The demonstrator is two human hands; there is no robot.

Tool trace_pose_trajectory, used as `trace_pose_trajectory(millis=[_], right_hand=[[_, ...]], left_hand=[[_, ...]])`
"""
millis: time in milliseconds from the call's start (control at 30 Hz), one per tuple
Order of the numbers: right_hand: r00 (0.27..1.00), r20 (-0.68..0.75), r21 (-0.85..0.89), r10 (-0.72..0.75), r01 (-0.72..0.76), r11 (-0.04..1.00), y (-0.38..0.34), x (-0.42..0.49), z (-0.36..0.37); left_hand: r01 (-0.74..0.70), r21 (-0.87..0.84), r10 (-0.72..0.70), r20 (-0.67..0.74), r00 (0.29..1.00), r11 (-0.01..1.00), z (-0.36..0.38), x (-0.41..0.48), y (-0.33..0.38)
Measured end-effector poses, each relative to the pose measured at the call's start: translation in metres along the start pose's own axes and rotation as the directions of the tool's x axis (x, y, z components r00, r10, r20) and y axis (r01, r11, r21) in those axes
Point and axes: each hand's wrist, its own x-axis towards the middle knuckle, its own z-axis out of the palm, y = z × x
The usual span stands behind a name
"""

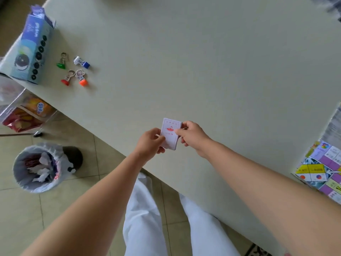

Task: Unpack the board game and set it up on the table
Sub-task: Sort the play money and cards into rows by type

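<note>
Almost nothing on my feed is legible. The blue box (30, 47) at far left carries white lettering, too blurred to read. The card deck (170, 133) near the middle has red print on top, illegible. The game board (321, 169) at near right shows lettered squares I cannot make out.

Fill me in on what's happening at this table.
A person stands at the table and holds a deck of cards just above its near edge. The left hand grips one side and the right hand pinches the other. Four pawns with coloured bases sit at the far left beside a blue box. The board lies at the right edge, only partly in view.
</note>
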Motion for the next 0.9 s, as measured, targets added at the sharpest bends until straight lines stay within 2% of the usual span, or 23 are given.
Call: trace_pose_trajectory(millis=[100,233,333,433,567,733,833,900], right_hand=[[1.0,-0.006,0.02,0.024,-0.024,1.0,-0.018,0.015,0.021],[0.997,-0.066,0.105,0.047,-0.039,0.994,-0.051,0.04,0.065],[0.99,-0.124,0.17,0.064,-0.042,0.985,-0.085,0.07,0.098],[0.985,-0.155,0.208,0.071,-0.038,0.977,-0.122,0.105,0.123],[0.981,-0.188,0.186,0.045,-0.009,0.982,-0.165,0.145,0.144],[0.978,-0.202,0.139,0.049,-0.021,0.99,-0.188,0.174,0.165],[0.952,-0.301,0.091,0.055,-0.029,0.995,-0.186,0.185,0.179],[0.923,-0.383,0.029,0.033,-0.024,0.999,-0.186,0.191,0.187]], left_hand=[[-0.015,0.062,0.013,0.032,0.999,0.998,-0.031,0.018,0.002],[0.004,0.106,0.0,-0.037,0.999,0.994,-0.087,0.035,-0.006],[0.003,0.253,0.023,-0.096,0.995,0.967,-0.139,0.053,-0.017],[-0.029,0.329,0.07,-0.113,0.991,0.944,-0.182,0.078,-0.018],[-0.071,0.368,0.131,-0.14,0.981,0.927,-0.216,0.11,-0.005],[-0.064,0.356,0.142,-0.199,0.97,0.932,-0.238,0.134,-0.001],[-0.086,0.346,0.163,-0.202,0.966,0.934,-0.244,0.137,-0.005],[-0.144,0.379,0.231,-0.195,0.953,0.914,-0.245,0.138,-0.008]])
